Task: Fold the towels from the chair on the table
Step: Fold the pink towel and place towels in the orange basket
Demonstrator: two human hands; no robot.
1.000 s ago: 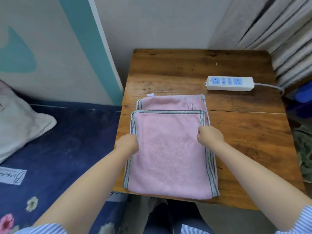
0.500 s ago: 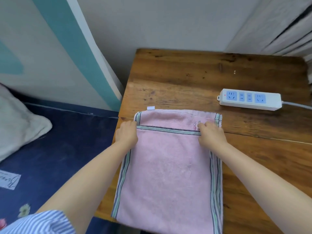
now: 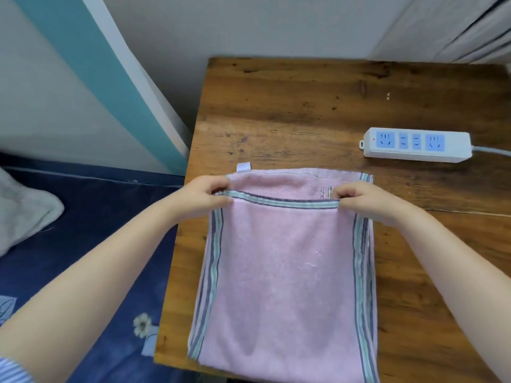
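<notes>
A pink towel (image 3: 284, 275) with grey and green striped borders lies folded in half on the wooden table (image 3: 304, 106), its near end reaching the table's front edge. My left hand (image 3: 201, 196) pinches the far left corner of the upper layer. My right hand (image 3: 365, 199) pinches the far right corner of that layer. The striped hem stretches between both hands, a little short of the lower layer's far edge. A small white tag (image 3: 243, 166) sticks out at the far left of the lower layer.
A white power strip (image 3: 416, 145) with blue sockets lies at the table's right side, its cable running off to the right. A bed with a dark blue floral sheet (image 3: 91, 244) and a grey pillow (image 3: 22, 208) adjoins the table's left edge. Grey curtains (image 3: 456, 26) hang at the back right.
Both hands slid from the towel's side edges up to the far corners of the upper layer and now pinch them. The camera moved closer over the table.
</notes>
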